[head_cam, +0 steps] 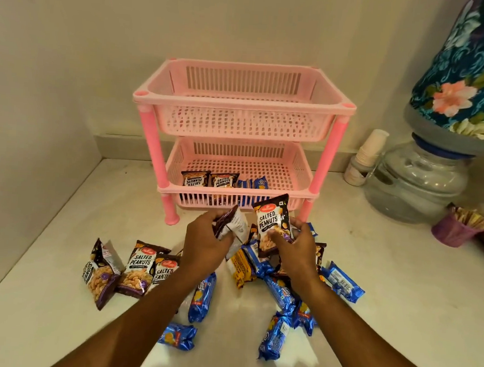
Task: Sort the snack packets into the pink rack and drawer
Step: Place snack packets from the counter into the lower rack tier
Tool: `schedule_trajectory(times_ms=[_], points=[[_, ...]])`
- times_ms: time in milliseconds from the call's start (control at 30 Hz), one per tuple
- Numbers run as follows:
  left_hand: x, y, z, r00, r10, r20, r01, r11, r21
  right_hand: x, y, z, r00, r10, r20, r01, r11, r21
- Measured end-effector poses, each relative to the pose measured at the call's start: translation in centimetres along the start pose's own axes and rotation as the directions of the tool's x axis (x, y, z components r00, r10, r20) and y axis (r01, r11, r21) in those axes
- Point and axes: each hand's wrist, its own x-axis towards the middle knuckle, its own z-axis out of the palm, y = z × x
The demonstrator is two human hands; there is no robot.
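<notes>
**Both hands hold peanut packets in front of the pink rack**

The left hand [204, 239] has its grip closed around a salted-peanut packet [232, 225] turned back-side out, fingers wrapped over its lower edge; the right hand [299, 246] pinches a second peanut packet [272, 224] upright, label facing the camera, thumb on its front and fingers behind; the two packets sit just beside each other, apart.

Just beyond both grips stands the pink rack [240, 103]; its lower basket [293, 172] carries two peanut packets [195, 178] and some blue biscuit packets [259, 183] along the near edge.

Left of the left grip, three peanut packets [138, 270] lie on the desk [58, 256]; below and between the hands, blue biscuit packets [274, 336] lie scattered, a yellow packet [240, 267] among them.
</notes>
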Motion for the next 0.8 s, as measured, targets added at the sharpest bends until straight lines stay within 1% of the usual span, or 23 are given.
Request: schedule_trajectory(times_ms=[67, 100, 200, 233, 300, 400, 467, 500, 533, 567, 600, 667, 733, 767, 800], points=[[0.2, 0.8, 0.8, 0.989, 0.146, -0.031, -0.145, 0.989, 0.033, -0.1, -1.0, 0.0, 0.998, 0.047, 0.049, -0.054, 0.986, 0.16], [0.2, 1.1, 1.3, 0.978, 0.207, -0.036, -0.204, 0.977, 0.06, -0.3, -1.5, 0.1, 0.996, 0.052, 0.078, -0.068, 0.975, 0.213], [0.0, 1.5, 2.7, 0.95, 0.311, -0.027, -0.306, 0.944, 0.124, -0.3, -2.3, 0.5, 0.988, -0.006, 0.153, -0.032, 0.969, 0.243], [-0.1, 1.8, 3.2, 0.942, 0.334, -0.013, -0.33, 0.934, 0.134, -0.5, -2.9, 0.7, 0.98, -0.004, 0.197, -0.052, 0.96, 0.275], [-0.3, 2.1, 3.9, 0.918, 0.396, 0.029, -0.395, 0.904, 0.161, -0.7, -4.1, 0.8, 0.964, 0.05, 0.262, -0.147, 0.919, 0.366], [0.1, 2.4, 4.3, 0.857, 0.504, 0.105, -0.515, 0.836, 0.191, -0.2, -4.9, 0.5, 0.948, 0.144, 0.285, -0.27, 0.837, 0.477], [0.7, 2.6, 4.1, 0.821, 0.553, 0.145, -0.571, 0.804, 0.167, 0.5, -4.9, 0.0, 0.946, 0.125, 0.299, -0.272, 0.81, 0.52], [0.9, 2.7, 3.9, 0.804, 0.569, 0.17, -0.591, 0.797, 0.125, 0.9, -4.9, -0.1, 0.945, 0.106, 0.309, -0.265, 0.801, 0.537], [1.1, 2.7, 3.7, 0.795, 0.574, 0.196, -0.592, 0.805, 0.042, 1.3, -4.8, -0.3, 0.946, 0.086, 0.312, -0.257, 0.788, 0.559], [1.3, 2.9, 3.6, 0.798, 0.566, 0.206, -0.563, 0.823, -0.079, 1.7, -4.9, -0.4, 0.947, 0.066, 0.314, -0.248, 0.771, 0.586], [1.4, 3.2, 3.6, 0.817, 0.543, 0.193, -0.505, 0.836, -0.215, 2.0, -4.9, -0.4, 0.947, 0.049, 0.317, -0.243, 0.755, 0.609], [1.7, 3.7, 3.6, 0.89, 0.445, 0.101, -0.359, 0.819, -0.447, 2.8, -4.9, -0.2, 0.947, 0.021, 0.32, -0.23, 0.74, 0.632], [2.7, 4.3, 3.7, 0.964, 0.259, -0.054, -0.247, 0.811, -0.53, 3.3, -5.1, 0.5, 0.954, 0.0, 0.3, -0.196, 0.757, 0.623], [3.3, 4.5, 3.7, 0.985, 0.138, -0.107, -0.174, 0.822, -0.542, 3.4, -5.2, 0.7, 0.958, -0.006, 0.285, -0.176, 0.773, 0.61], [4.1, 4.6, 3.8, 0.994, 0.0, -0.106, -0.059, 0.826, -0.56, 3.7, -5.2, 1.0, 0.962, -0.014, 0.273, -0.158, 0.789, 0.594]])
